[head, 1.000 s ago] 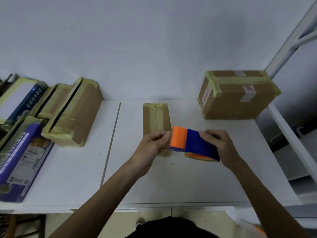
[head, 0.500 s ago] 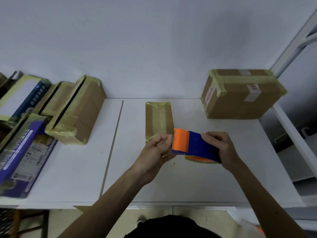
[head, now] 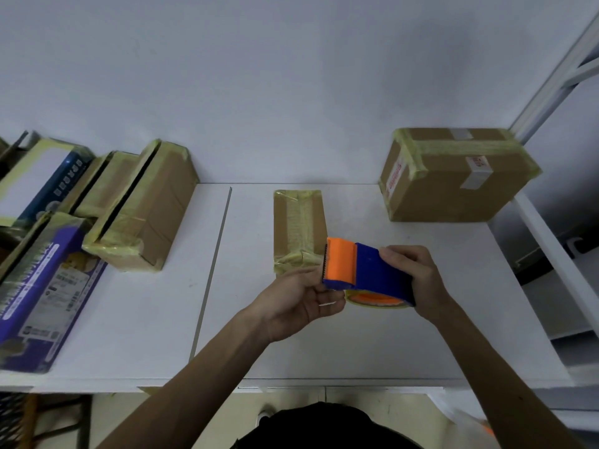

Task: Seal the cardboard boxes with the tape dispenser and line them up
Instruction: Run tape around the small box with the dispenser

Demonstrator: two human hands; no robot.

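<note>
In the head view, your right hand [head: 418, 277] grips the blue body of the tape dispenser [head: 366, 270], held over the near end of the small taped box [head: 299, 228]. Your left hand [head: 298, 299] curls under the orange end, just in front of that box - whether it pinches tape, you cannot tell. A larger box [head: 453, 179] sits behind and to the right.

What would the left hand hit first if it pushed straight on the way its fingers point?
The tape dispenser. The left hand points right, at the dispenser's orange front end, while the right hand grips its blue body. The left fingertips seem to reach it, though actual contact is unclear.
</note>
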